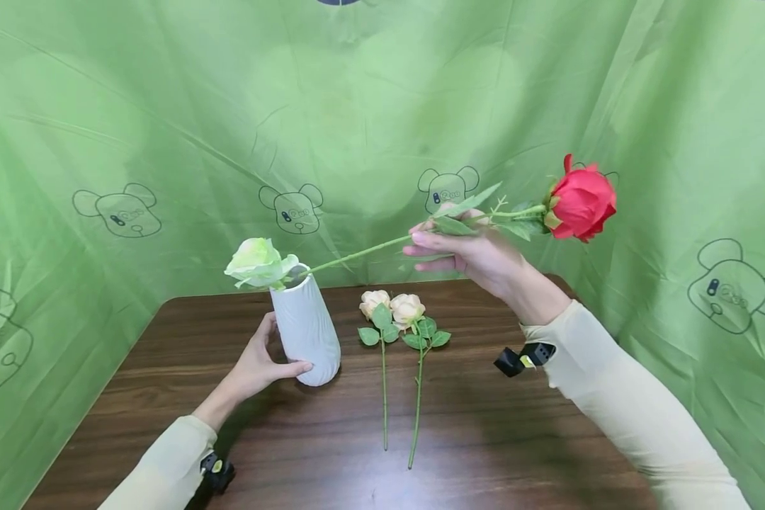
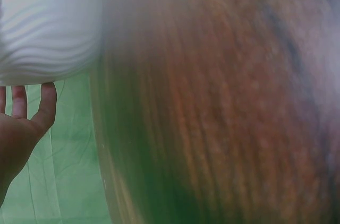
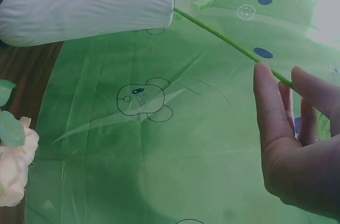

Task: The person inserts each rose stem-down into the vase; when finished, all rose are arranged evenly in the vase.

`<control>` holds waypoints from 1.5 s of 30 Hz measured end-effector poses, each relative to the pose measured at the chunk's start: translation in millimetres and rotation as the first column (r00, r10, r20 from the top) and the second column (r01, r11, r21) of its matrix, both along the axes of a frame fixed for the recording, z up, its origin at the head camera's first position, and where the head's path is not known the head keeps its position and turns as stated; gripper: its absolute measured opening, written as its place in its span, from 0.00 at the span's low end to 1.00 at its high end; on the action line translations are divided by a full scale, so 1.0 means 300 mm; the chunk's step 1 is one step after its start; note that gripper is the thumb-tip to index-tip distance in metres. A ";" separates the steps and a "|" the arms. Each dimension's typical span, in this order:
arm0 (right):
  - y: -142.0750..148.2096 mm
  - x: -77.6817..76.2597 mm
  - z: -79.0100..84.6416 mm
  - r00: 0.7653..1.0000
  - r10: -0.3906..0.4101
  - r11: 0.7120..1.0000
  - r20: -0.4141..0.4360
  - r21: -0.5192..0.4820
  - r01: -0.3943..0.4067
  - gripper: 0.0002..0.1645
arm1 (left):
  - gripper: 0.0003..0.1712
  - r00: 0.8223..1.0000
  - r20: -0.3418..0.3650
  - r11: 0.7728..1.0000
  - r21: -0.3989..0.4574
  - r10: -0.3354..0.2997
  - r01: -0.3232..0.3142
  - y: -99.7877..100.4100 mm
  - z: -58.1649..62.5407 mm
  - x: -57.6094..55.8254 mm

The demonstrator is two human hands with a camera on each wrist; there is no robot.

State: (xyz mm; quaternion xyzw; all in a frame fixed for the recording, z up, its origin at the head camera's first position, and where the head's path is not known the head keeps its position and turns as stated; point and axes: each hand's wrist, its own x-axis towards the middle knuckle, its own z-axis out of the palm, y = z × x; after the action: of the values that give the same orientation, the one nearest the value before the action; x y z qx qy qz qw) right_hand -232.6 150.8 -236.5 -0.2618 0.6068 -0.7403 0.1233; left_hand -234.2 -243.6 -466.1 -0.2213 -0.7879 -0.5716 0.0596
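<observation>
A ribbed white vase [image 1: 307, 329] leans a little to the left on the table, gripped low by my left hand [image 1: 255, 361] with the thumb across its front. A pale green-white rose [image 1: 255, 262] stands in its mouth, head hanging over the left rim. My right hand [image 1: 468, 248] pinches the stem of a red rose [image 1: 583, 202], whose head points up and right. The lower end of that stem [image 3: 218, 33] reaches the vase mouth; whether it is inside the rim is hard to tell. In the left wrist view, fingertips touch the vase [image 2: 50, 33].
Two cream roses, one on the left [image 1: 375, 303] and one on the right [image 1: 408, 310], lie side by side on the brown wooden table [image 1: 484, 425], stems toward me. Green cloth [image 1: 370, 106] with bear-head outlines hangs behind the table and at both sides.
</observation>
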 end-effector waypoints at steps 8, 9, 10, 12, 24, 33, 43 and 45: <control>-0.042 -0.016 0.042 0.996 -0.023 0.995 0.086 0.095 0.015 0.06 | 0.54 1.000 0.009 1.000 0.000 -0.015 0.015 0.013 0.006 -0.005; -0.049 -0.018 0.048 0.996 -0.021 0.994 0.082 0.111 0.012 0.07 | 0.54 1.000 0.007 1.000 0.000 -0.015 0.015 0.014 0.006 -0.006; -0.057 -0.019 0.053 0.997 -0.019 0.992 0.075 0.127 0.009 0.08 | 0.54 1.000 0.006 1.000 -0.002 -0.013 0.013 0.016 0.006 -0.006; -0.072 -0.022 0.060 0.998 -0.003 0.989 0.062 0.149 -0.006 0.10 | 0.54 1.000 0.005 1.000 -0.004 -0.007 0.008 0.017 0.007 -0.006; -0.137 -0.027 0.001 0.999 0.020 0.996 0.030 -0.086 -0.017 0.10 | 0.55 1.000 0.006 1.000 -0.017 0.000 0.000 0.019 0.009 -0.004; -0.218 -0.039 -0.023 0.998 -0.051 0.931 0.031 -0.359 0.059 0.07 | 0.56 1.000 0.000 1.000 -0.028 0.006 -0.006 0.011 0.012 0.001; -0.244 -0.035 -0.011 0.989 -0.144 0.971 -0.038 -0.196 0.134 0.09 | 0.55 1.000 0.006 1.000 -0.028 0.010 -0.010 0.007 0.011 0.006; -0.257 -0.040 -0.011 0.991 -0.129 0.980 -0.041 -0.156 0.121 0.06 | 0.55 1.000 0.005 1.000 -0.028 0.011 -0.011 0.006 0.011 0.005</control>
State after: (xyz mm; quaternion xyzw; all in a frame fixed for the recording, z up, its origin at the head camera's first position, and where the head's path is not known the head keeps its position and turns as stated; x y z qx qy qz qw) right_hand -244.6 73.5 -239.8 -0.2507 0.5666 -0.7839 0.0407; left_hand -232.6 -241.9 -462.8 -0.2160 -0.7971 -0.5609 0.0576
